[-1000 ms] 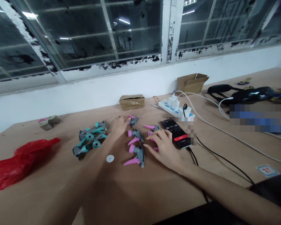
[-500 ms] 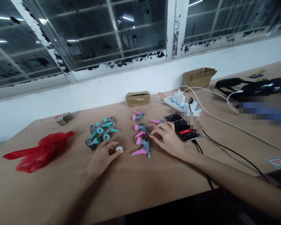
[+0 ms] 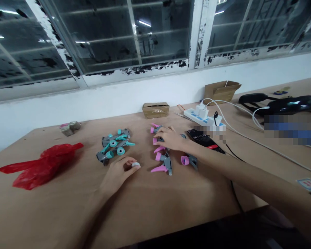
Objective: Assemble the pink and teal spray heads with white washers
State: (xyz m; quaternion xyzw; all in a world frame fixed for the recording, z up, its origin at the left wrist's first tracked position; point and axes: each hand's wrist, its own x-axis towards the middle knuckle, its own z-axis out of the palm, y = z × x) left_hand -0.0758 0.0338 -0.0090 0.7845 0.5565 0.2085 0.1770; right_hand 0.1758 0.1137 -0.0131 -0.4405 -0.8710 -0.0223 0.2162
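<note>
Near the front of the group, my left hand (image 3: 119,173) is closed, pinching a small white round piece (image 3: 135,164) between thumb and fingertips. To its right is a column of grey trigger sprayers with pink levers and collars. My right hand (image 3: 169,138) reaches over them, fingers bent round the middle pink sprayer (image 3: 154,141), partly hiding it. The nearest pink sprayer (image 3: 166,163) lies in front, another pink sprayer (image 3: 155,129) behind. Under my right forearm, one more pink sprayer (image 3: 188,160) shows its round opening. Several teal-and-grey sprayers (image 3: 113,143) lie beyond my left hand.
A red plastic bag (image 3: 49,166) lies at left. Along the wall stand a small cardboard box (image 3: 155,110) and a larger open box (image 3: 221,91). A power strip (image 3: 197,117) with cables and a phone (image 3: 204,140) showing a timer are at right.
My right hand has moved left and away from me, from the nozzle end onto the middle pink sprayer. My left hand still holds the white piece. The view has shifted slightly.
</note>
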